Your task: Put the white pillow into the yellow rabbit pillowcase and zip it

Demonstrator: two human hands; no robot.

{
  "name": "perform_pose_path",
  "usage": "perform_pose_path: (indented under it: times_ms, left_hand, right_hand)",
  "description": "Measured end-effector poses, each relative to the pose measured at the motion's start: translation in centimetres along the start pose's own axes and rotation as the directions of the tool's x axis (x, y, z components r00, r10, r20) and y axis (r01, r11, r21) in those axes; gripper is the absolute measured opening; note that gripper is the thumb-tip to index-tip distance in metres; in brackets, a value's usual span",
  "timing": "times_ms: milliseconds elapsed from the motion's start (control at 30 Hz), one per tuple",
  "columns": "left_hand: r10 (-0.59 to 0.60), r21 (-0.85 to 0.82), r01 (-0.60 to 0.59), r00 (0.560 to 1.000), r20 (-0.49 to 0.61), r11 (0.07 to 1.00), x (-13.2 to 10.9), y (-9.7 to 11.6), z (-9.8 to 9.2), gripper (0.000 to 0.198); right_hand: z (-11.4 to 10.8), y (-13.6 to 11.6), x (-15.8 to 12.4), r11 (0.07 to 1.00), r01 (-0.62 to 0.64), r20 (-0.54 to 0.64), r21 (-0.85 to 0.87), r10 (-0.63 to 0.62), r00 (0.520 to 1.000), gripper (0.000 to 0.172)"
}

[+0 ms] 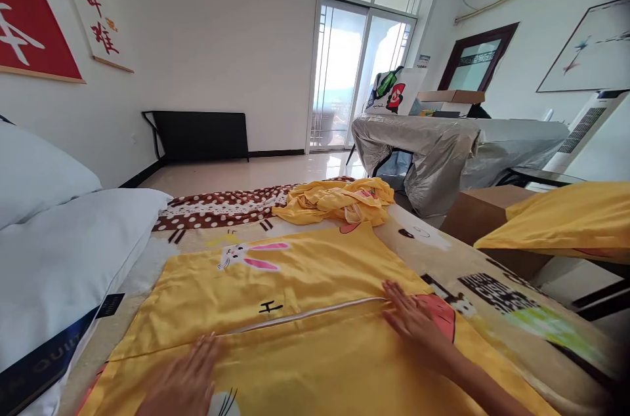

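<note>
A yellow pillowcase [295,285] with a rabbit print lies spread flat on the bed in front of me. My left hand [184,376] rests flat on its near left part, fingers stretched out, slightly blurred. My right hand [413,317] lies flat on the right side, fingers spread, its fingertips at the pale opening edge that runs across the pillowcase. Neither hand holds anything.
Two white pillows [59,252] lie at the left. A crumpled yellow cloth [339,199] sits at the far end of the bed. A yellow pillow [571,219] rests on a cardboard box [487,212] at right. A covered table [443,140] stands beyond.
</note>
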State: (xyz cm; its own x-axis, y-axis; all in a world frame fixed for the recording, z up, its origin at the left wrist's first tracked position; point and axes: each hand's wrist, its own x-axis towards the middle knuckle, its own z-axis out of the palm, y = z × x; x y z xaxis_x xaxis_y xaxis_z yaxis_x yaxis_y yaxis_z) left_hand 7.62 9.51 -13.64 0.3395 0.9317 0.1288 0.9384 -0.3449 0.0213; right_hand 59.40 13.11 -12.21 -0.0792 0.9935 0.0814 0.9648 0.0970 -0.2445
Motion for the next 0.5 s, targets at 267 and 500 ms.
perform_pose_path:
  times_ms: [267,500]
  left_hand:
    - [-0.25,-0.108,0.291,0.924,0.289,0.951,16.9,8.1,-3.6,0.056]
    - [-0.508,0.061,0.504,0.85,0.139,0.861,15.2,-5.7,0.1,0.06]
  right_hand:
    - [4.1,-21.7,11.7,0.906,0.326,0.151,0.27,-0.374,0.915,0.054]
    - [2.3,-8.7,17.1,0.996,0.09,0.126,0.007,-0.091,0.988,0.062]
